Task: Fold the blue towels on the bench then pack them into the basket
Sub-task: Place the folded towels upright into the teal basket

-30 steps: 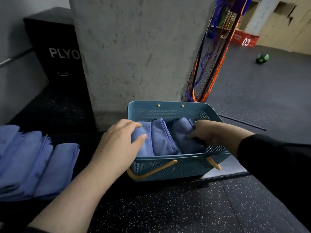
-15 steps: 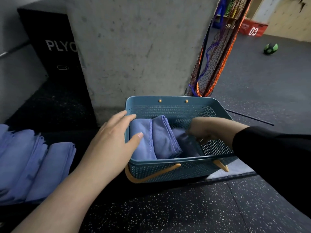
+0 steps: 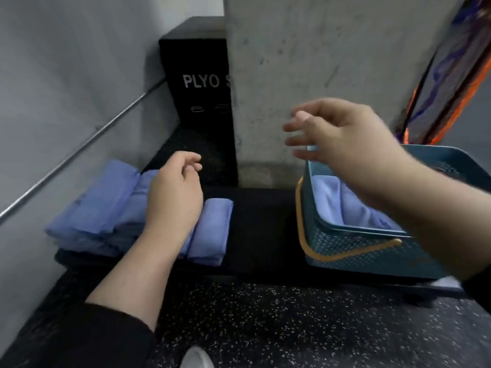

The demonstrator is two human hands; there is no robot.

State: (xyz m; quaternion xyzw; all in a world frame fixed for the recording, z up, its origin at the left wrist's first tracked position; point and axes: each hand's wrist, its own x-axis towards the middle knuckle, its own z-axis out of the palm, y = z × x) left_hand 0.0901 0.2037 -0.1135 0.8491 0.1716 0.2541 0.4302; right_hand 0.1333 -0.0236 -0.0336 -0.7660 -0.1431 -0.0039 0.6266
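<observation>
So the towels (image 3: 111,208) look soft and floppy, light too; I'd scoop one under its folded edge. Left hand (image 3: 172,197) loosely curled over them, right hand (image 3: 342,139) spread, both empty.

Folded blue cloth towels (image 3: 106,208) lie in a row on the black bench, partly under the left hand (image 3: 174,192). The teal perforated plastic basket (image 3: 372,251) with orange handles sits below the right hand (image 3: 342,136), holding blue towels upright.

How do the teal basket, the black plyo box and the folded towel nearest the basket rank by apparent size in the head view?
1. Teal basket, cropped and nearer the camera.
2. Black plyo box, partly hidden, so unsure against the basket.
3. Folded towel.
</observation>
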